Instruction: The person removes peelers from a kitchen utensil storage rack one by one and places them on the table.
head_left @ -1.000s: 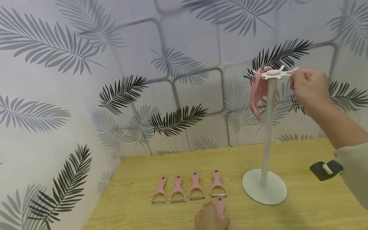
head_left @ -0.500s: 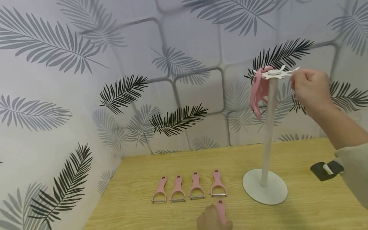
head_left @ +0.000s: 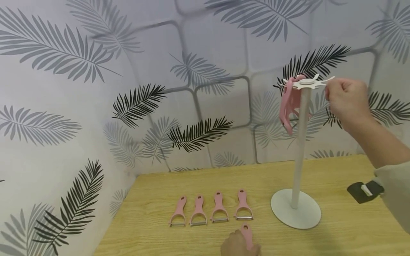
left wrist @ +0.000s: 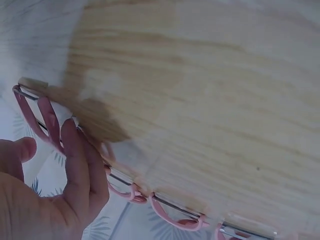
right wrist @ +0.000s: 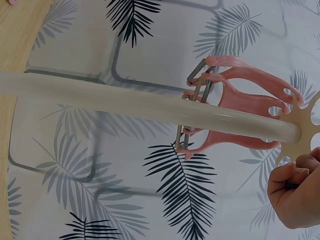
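My left hand [head_left: 237, 244] is low on the table, holding a pink Y-shaped peeler [head_left: 246, 234] with thumb and fingers on its two sides. Its handle points away from me. In the left wrist view its blade end [left wrist: 31, 102] shows beside the fingers. My right hand [head_left: 348, 101] pinches one hook arm of a white hanging stand [head_left: 300, 149], up at its star-shaped top [right wrist: 301, 127]. Exactly where the fingertips meet the hook is hidden. Pink peelers [right wrist: 245, 102] hang by their handle holes from the hooks on the stand's left and far side, blades down.
Several pink peelers [head_left: 219, 204] lie in a row on the wooden table [head_left: 153, 241], handles toward the wall. The stand's round base [head_left: 296, 220] is right of them. A leaf-patterned wall [head_left: 224, 106] rises behind the table. A dark strap [head_left: 365, 191] hangs from my right sleeve.
My left hand and the peeler in it have shifted slightly toward me along the table. My right hand stays at the hook, and the stand has not visibly turned.
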Tool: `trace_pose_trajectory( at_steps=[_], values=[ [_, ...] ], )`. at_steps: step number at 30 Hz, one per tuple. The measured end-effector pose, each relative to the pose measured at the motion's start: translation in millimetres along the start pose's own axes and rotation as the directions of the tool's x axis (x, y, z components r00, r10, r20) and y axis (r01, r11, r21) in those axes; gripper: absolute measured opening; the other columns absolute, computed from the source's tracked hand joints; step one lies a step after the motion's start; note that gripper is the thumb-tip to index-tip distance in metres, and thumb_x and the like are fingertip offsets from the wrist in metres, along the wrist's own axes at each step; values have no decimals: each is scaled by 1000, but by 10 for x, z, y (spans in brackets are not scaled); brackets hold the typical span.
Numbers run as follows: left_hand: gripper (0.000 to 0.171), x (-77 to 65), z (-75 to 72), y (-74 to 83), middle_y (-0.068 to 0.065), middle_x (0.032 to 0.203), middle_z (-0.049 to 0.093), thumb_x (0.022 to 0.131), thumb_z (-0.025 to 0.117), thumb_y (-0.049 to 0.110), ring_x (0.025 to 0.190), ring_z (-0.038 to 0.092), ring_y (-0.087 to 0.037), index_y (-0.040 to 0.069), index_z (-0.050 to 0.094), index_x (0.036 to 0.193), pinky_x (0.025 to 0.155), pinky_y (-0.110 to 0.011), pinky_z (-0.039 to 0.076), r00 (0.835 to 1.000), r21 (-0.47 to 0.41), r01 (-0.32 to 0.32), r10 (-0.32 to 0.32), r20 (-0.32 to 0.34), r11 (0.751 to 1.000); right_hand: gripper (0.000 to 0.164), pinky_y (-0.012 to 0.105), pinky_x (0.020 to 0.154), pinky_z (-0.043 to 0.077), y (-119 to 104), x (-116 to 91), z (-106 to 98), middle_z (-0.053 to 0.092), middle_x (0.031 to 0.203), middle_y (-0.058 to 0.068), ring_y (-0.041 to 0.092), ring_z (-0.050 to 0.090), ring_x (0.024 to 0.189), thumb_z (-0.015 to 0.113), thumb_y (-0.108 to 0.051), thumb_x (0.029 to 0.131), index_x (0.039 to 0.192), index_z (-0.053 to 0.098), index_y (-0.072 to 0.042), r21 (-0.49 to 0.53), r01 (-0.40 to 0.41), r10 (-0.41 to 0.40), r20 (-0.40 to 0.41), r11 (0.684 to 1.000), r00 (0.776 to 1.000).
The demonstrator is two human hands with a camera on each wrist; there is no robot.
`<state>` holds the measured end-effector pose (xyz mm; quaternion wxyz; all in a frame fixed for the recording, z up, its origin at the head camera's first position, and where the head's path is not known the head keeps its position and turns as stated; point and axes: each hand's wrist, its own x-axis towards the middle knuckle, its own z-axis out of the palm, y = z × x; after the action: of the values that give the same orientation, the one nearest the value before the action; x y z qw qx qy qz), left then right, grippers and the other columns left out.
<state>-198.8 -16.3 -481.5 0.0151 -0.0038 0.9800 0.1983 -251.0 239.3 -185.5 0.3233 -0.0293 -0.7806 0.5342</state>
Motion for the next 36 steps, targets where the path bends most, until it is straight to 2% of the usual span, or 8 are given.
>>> trace_pose_trajectory(
  at_steps=[3,8,14,17,22,24,32,36],
  values=[
    [53,-19,-35,-24,-1,59,50,70,67,57,50,50,-12,4,57,72,47,-26,47,991,48,-66,71,-110,997,43,25,35,25,0,1,0,37,46,-13,5,29,39,35,-13,92,51,46,-20,-1,-2,2,2,1000,1000],
    [40,4,-163,-38,3,50,42,73,65,45,40,36,-6,6,57,66,37,-17,35,947,11,-181,177,-267,983,44,25,35,26,1,17,-7,37,45,-13,5,30,39,35,-13,92,50,46,-20,4,-11,11,8,1000,1000],
    [41,101,-378,-29,-7,74,65,82,64,41,54,56,-12,1,63,88,47,-24,49,953,-146,-266,237,-188,953,44,23,37,28,17,33,-20,41,52,-12,5,32,40,35,-11,92,50,46,-18,23,-8,8,22,1000,1000],
    [42,172,-477,4,-12,85,66,84,64,38,58,59,-13,-2,62,97,51,-23,51,948,-244,-308,277,-154,919,44,23,38,29,25,38,-23,42,54,-12,6,32,41,35,-11,92,50,46,-18,26,-2,1,27,1000,1000],
    [31,277,-676,122,-9,81,63,84,64,27,54,48,-2,-3,63,94,47,-9,39,891,-275,-436,369,-264,857,45,21,39,30,31,55,-25,43,54,-12,5,33,41,35,-9,91,49,47,-18,52,0,-2,37,999,999],
    [28,302,-766,185,-7,83,62,85,63,27,60,48,-2,0,63,94,50,-9,38,871,-247,-464,388,-302,850,45,21,38,30,36,65,-29,43,52,-12,5,33,41,35,-9,91,49,47,-17,48,2,-4,43,999,999],
    [29,350,-1074,487,-3,93,61,88,60,32,72,54,-8,7,62,100,61,-16,43,858,-262,-477,381,-343,839,42,22,41,32,71,93,-49,42,53,-11,6,34,42,33,-10,91,52,47,-17,66,20,-25,69,998,997],
    [29,347,-1155,626,-2,97,62,88,59,34,73,53,-7,9,62,103,62,-17,43,836,-232,-503,400,-376,833,42,23,41,32,79,102,-50,42,52,-11,7,34,43,34,-9,92,53,47,-17,94,36,-44,86,995,995]
  ],
)
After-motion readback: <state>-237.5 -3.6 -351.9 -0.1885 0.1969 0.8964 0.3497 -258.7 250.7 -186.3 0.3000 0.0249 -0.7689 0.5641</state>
